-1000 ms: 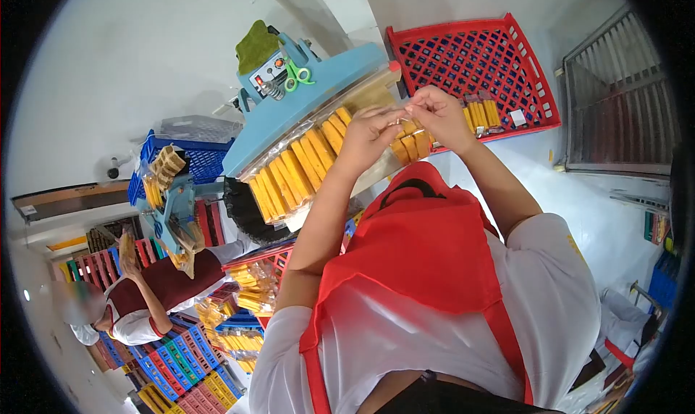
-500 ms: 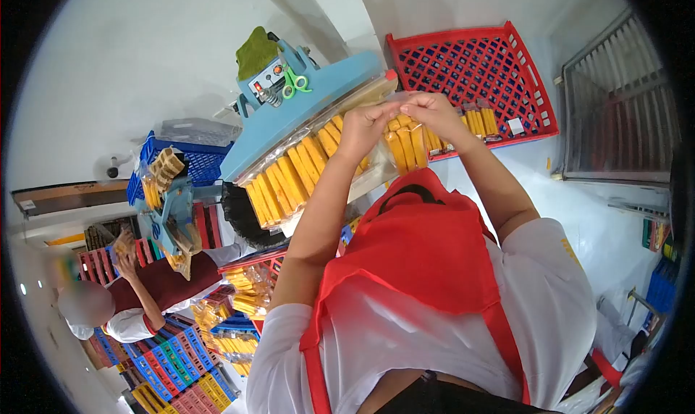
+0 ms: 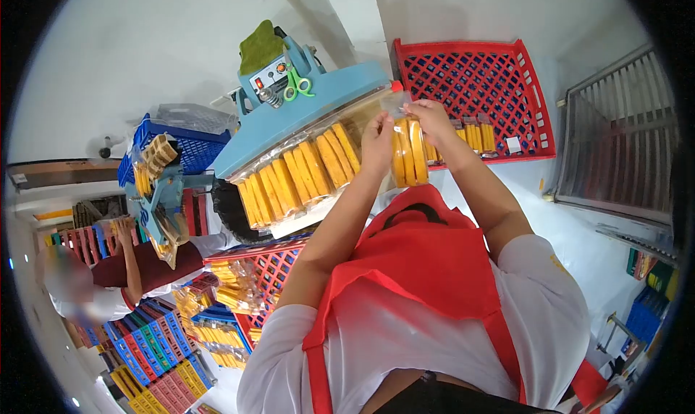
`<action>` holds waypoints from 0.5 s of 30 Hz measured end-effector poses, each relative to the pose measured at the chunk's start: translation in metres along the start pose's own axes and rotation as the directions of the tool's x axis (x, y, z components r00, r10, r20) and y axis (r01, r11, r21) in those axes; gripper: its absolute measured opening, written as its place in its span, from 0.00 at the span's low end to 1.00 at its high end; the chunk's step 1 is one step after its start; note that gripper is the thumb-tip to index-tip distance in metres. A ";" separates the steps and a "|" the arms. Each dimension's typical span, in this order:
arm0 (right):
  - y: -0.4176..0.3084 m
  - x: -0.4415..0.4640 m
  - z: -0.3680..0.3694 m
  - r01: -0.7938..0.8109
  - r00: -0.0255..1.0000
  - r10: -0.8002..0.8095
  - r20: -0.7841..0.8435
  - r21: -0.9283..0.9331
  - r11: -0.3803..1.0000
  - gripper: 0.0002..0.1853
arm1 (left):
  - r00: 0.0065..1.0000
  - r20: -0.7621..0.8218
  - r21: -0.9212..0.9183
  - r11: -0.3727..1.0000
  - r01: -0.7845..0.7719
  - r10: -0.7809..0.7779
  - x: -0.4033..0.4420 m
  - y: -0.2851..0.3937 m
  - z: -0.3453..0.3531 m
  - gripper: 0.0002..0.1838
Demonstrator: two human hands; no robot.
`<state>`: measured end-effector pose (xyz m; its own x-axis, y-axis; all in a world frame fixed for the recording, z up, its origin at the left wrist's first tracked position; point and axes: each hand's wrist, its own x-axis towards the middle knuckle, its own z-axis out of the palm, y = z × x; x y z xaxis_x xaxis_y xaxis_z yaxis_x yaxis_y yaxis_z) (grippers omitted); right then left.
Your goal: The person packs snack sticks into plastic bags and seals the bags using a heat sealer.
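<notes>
A: Quick pass. Where's your bag?
B: Clear bag of yellow sticks (image 3: pixel 410 153) hangs just in front of your apron (image 3: pixel 413 269), between your hands, sticks running 12 to 6. Clock reads from that bag.
A: Your grip?
B: Your right hand (image 3: pixel 432 120), at 1 o'clock, pinches the bag's top edge between thumb and fingers. Your left hand (image 3: pixel 376 142), at 10 o'clock, has its fingers closed on the bag's upper left edge. Both grasping, neither released.
A: Next to your hands?
B: At 9 o'clock, a row of filled packs (image 3: pixel 300 173) lies side by side along the blue sealing machine (image 3: pixel 311 117). The machine's long arm runs off toward 10. Green scissors (image 3: pixel 297 86) and a green cloth (image 3: pixel 262 48) sit on it.
A: Your other side?
B: Red crate (image 3: pixel 463 48) at 1 to 2 o'clock, with more packs (image 3: pixel 474 136) along its near edge and a white label (image 3: pixel 513 145) at 3.
A: Farther out from you?
B: Blue crate (image 3: pixel 184 149) at 9, metal rack (image 3: pixel 619 135) at 3. Around 8: another red crate (image 3: pixel 271 265) with bagged sticks, stacked coloured crates (image 3: pixel 156 349), and a co-worker in a maroon apron (image 3: pixel 163 264), one hand raised. What that hand holds, too small to tell.
</notes>
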<state>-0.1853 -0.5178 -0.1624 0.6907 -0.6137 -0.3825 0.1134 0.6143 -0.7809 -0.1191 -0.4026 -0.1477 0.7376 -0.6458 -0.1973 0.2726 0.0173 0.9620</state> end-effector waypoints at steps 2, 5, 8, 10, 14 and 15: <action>0.004 0.013 0.000 -0.049 0.999 0.049 0.004 -0.007 0.999 0.07 | 0.999 -0.019 -0.006 0.999 0.050 -0.050 0.005 -0.004 -0.001 0.18; 0.002 0.027 0.009 -0.122 0.992 0.122 -0.002 -0.038 0.992 0.07 | 0.992 -0.084 0.013 0.996 0.091 -0.089 0.013 -0.001 -0.002 0.19; 0.008 0.045 0.013 -0.156 0.988 0.156 -0.011 -0.043 0.987 0.09 | 0.987 -0.151 0.048 0.997 0.068 -0.060 0.030 -0.008 -0.007 0.18; 0.017 0.053 0.006 -0.167 0.986 0.167 -0.010 -0.028 0.986 0.10 | 0.984 -0.174 0.055 0.997 0.054 -0.044 0.037 -0.011 -0.009 0.17; 0.029 0.029 0.004 -0.089 0.995 0.090 0.037 -0.025 0.996 0.15 | 0.971 -0.236 0.066 0.997 0.051 -0.034 0.047 -0.011 -0.014 0.15; 0.028 0.017 0.008 -0.062 0.996 0.068 0.050 -0.110 0.992 0.17 | 0.969 -0.246 0.151 0.988 0.028 0.010 0.046 -0.013 -0.014 0.14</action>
<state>-0.1648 -0.5066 -0.1870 0.7318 -0.5446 -0.4097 -0.0092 0.5932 -0.8050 -0.0795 -0.4220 -0.1717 0.8697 -0.4380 -0.2276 0.1966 -0.1156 0.9736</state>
